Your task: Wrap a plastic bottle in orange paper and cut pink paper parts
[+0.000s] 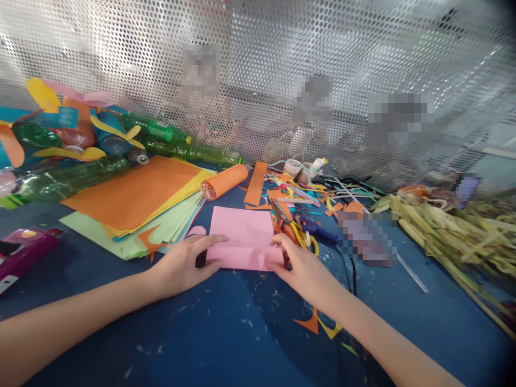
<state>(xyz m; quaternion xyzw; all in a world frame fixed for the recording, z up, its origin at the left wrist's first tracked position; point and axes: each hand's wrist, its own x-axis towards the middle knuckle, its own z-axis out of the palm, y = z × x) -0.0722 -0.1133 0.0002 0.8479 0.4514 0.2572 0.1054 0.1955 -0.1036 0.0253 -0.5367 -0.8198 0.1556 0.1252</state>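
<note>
A sheet of pink paper (242, 226) lies on the blue table in front of me, its near edge curled up into a roll. My left hand (187, 263) grips the left end of that roll between thumb and fingers. At the right end my right hand (300, 266) pinches it in the same way. Whether anything is inside the roll, I cannot tell. Just beyond the sheet lies an orange paper-covered cylinder (226, 181). Scissors (282, 212) and a blue glue gun (318, 230) rest close to my right hand.
Stacked coloured paper (141, 191) and green plastic bottles (76, 177) are at the left, near a purple device (26, 252). Paper scraps (290, 191) litter the back. Dried husks (443, 236) lie at the right. A perforated metal screen (258, 70) stands behind.
</note>
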